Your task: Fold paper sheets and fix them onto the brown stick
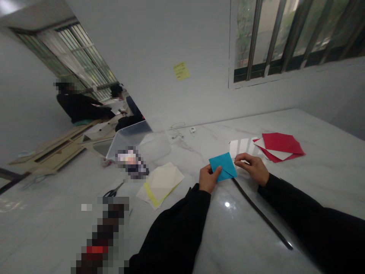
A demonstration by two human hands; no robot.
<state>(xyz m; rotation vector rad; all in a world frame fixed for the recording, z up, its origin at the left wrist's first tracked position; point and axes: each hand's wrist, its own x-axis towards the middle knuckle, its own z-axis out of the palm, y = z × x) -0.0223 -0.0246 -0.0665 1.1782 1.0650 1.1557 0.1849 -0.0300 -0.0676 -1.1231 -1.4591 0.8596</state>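
A folded blue paper [224,166] lies on the white marble table [256,228] between my hands. My left hand [208,179] pinches its lower left corner, thumb on top. My right hand [253,167] has its fingertips pressed together at the paper's right edge, holding it there. Both arms wear black sleeves. A long dark strip [261,215] runs across the table from under the blue paper toward me.
Red and white paper sheets [279,146] lie at the right. Yellow and cream sheets [161,182] and scissors [113,190] lie at the left, near a clear plastic box [134,140]. Two people sit at the far left. A window and a wall with a yellow note stand beyond the table.
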